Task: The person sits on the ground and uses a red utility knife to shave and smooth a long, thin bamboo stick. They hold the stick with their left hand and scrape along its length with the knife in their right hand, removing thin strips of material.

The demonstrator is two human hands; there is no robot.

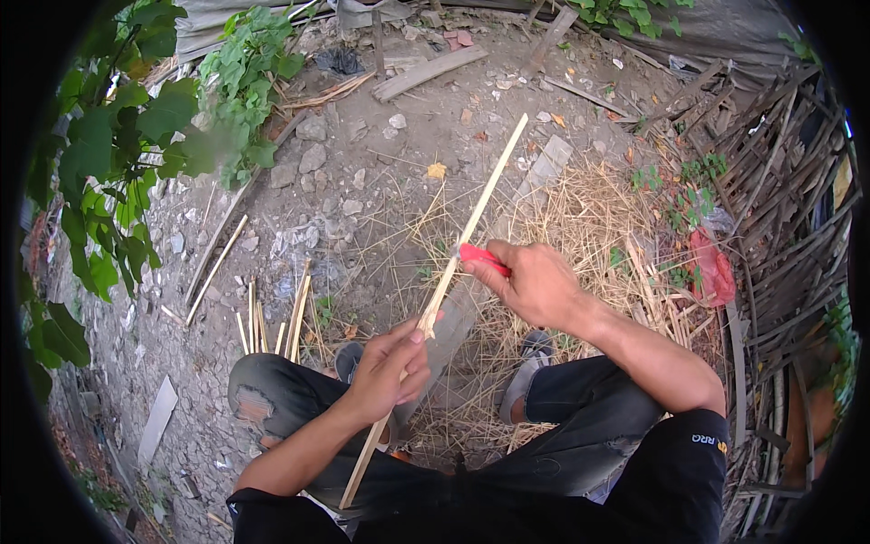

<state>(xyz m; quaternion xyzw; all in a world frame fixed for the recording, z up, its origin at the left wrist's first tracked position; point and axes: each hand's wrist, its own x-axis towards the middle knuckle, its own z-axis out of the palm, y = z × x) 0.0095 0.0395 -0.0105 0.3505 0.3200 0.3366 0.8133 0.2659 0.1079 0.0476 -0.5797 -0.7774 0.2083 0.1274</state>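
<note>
A long pale wooden strip point(494, 187) slants from my lap up and to the right, over the ground. Around its lower middle my left hand point(391, 370) is closed, the fingers wrapped about the wood. In my right hand point(536, 283) is a knife with a red handle point(485, 260); its short blade rests against the strip above my left hand. The blade's edge is too small to make out. A curled, splintered bit of wood shows on the strip just above my left fingers.
Thin straw-like shavings point(580, 227) cover the ground on the right, near a flat board point(546, 163). Several cut strips point(299, 313) stand beside my left knee. A pile of old slats point(779, 199) lines the right side. Leafy branches point(118, 145) hang at the left.
</note>
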